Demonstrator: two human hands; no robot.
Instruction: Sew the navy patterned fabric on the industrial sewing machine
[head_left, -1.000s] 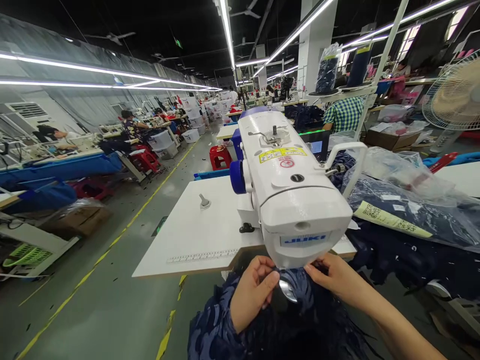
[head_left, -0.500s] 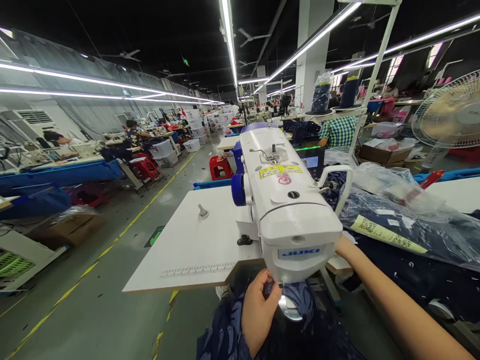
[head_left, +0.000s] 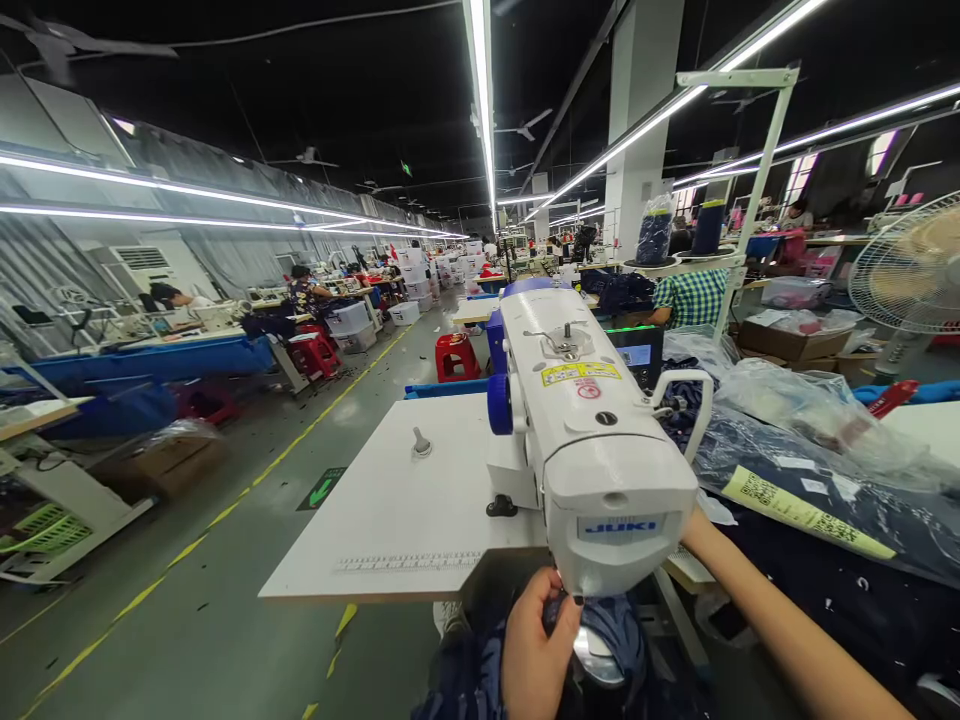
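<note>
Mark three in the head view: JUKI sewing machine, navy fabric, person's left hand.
JUKI sewing machine (head_left: 581, 415): head view, white top of its arm.
Navy fabric (head_left: 628, 634): head view, folds below the machine's front end.
Left hand (head_left: 532, 648): head view, back of the hand, near the thumb's base.

Dark blue cloth (head_left: 624, 632), rumpled and loosely folded, is pinched by the left fingers (head_left: 564, 630) and spreads to both sides of them, while the white sewing machine (head_left: 600, 440), marked JUKI, stands upright with its rounded head just above their tips.
</note>
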